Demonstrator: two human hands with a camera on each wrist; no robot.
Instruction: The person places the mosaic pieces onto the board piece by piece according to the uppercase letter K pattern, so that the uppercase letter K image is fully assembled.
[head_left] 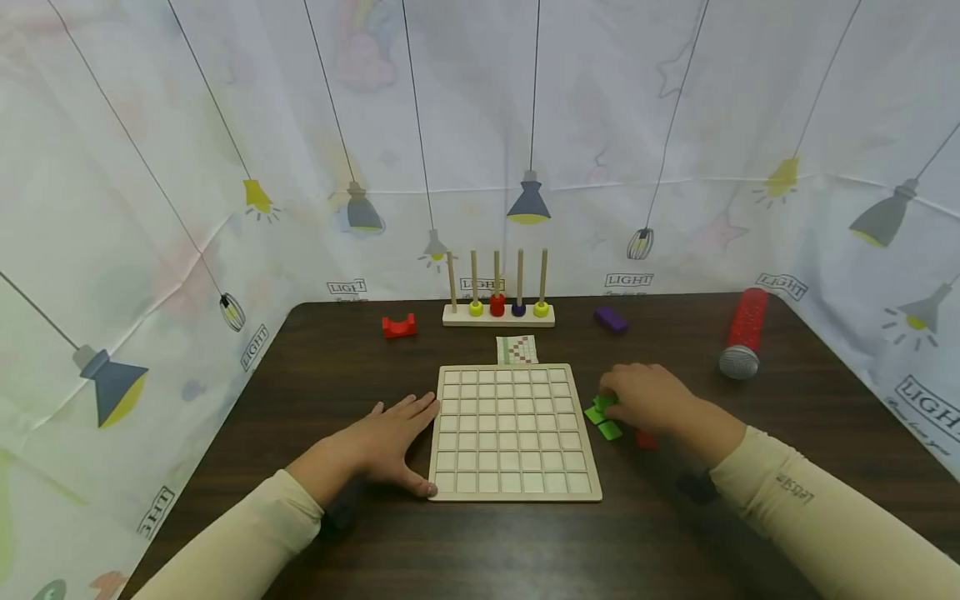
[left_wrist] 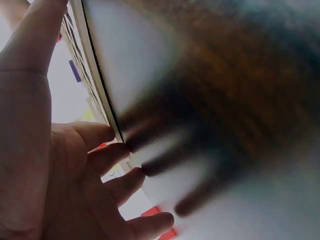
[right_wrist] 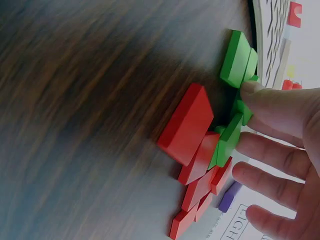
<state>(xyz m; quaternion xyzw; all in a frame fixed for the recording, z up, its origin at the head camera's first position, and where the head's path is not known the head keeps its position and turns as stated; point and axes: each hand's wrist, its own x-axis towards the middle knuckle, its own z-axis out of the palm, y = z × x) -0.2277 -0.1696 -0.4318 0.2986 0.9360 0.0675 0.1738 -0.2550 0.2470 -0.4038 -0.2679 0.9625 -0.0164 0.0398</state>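
Observation:
A pale wooden grid board [head_left: 516, 497] lies flat on the dark table. At its left edge, my left hand [head_left: 386, 437] spreads its fingers, with the thumb by the near left corner; the left wrist view shows fingertips [left_wrist: 131, 180] along the rim. Beside the board's right edge, my right hand [head_left: 656, 404] reaches into a loose group of green tiles [head_left: 610, 430] and pinches one green tile [right_wrist: 242, 107] between thumb and index finger. The index fingertip is partly hidden. Several red tiles [right_wrist: 185, 125] lie close by, mostly covered by the hand in the head view.
A small patterned card [head_left: 517, 349] touches the board's far edge. Behind stands a peg rack [head_left: 498, 320] with coloured rings. A red notched block [head_left: 399, 326] lies to its left, a purple block [head_left: 611, 319] to its right. A red microphone [head_left: 746, 325] is far right.

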